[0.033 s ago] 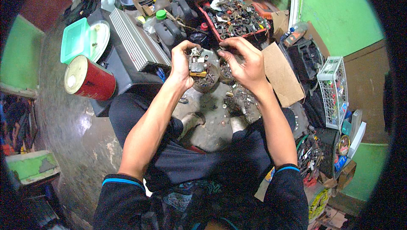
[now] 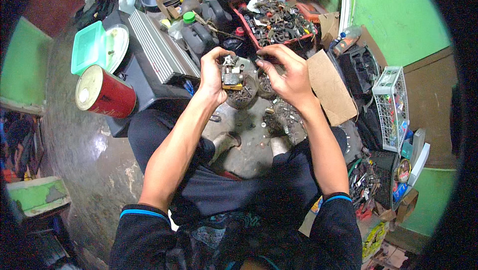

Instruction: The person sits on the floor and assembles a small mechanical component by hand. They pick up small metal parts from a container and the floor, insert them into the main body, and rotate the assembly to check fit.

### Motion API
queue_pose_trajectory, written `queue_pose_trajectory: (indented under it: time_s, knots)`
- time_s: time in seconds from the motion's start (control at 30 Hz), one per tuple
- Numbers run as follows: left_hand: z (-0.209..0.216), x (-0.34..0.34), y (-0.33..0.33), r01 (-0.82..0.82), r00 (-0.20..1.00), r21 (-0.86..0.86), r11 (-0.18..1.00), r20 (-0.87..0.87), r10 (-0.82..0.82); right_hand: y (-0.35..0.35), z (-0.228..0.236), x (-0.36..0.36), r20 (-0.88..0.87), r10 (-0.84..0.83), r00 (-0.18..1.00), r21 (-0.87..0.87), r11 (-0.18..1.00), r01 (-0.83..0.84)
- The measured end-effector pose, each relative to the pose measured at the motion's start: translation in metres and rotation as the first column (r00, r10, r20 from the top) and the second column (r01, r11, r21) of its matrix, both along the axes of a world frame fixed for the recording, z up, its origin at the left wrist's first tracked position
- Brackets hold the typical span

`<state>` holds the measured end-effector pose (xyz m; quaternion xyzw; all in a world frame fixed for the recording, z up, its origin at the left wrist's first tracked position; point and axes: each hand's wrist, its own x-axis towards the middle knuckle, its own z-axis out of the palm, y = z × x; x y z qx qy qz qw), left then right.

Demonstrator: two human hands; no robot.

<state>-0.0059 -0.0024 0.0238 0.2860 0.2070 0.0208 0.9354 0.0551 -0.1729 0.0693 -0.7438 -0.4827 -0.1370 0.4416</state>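
Observation:
My left hand [image 2: 211, 77] is closed round a small metal block with a yellow lower edge [image 2: 232, 78], its thumb and fingers curled at the far end. Just across from it, my right hand [image 2: 288, 75] has its thumb and forefinger pinched together. Whatever is between those fingertips is too small to make out. Below the metal block stands a round tub [image 2: 242, 102] with small metal pieces in it. A second small tub of bits [image 2: 265, 82] sits partly hidden behind my right hand.
Loose small parts [image 2: 289, 118] lie on the floor between my feet. Ahead is a red tray [image 2: 247, 29] heaped with parts. Dark jugs [image 2: 195, 40], a grey ribbed panel [image 2: 162, 48] and a red can [image 2: 107, 93] stand to the left. Cardboard [image 2: 332, 88] and a white basket [image 2: 390, 110] are right.

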Motion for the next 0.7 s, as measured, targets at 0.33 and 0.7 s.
queue_pose_trajectory:
  time_s: [0.33,0.7]
  knots:
    - [0.0,-0.002,-0.003,-0.089,0.996,0.239,0.967,0.032,0.084,0.008,-0.023,0.008,-0.008,-0.092,0.996,-0.1,0.991,0.091]
    - [-0.011,0.001,-0.006,-0.175,0.974,0.672,0.72,0.226,0.026,0.007,-0.007,-0.009,-0.05,0.077,0.996,-0.026,0.997,-0.078]
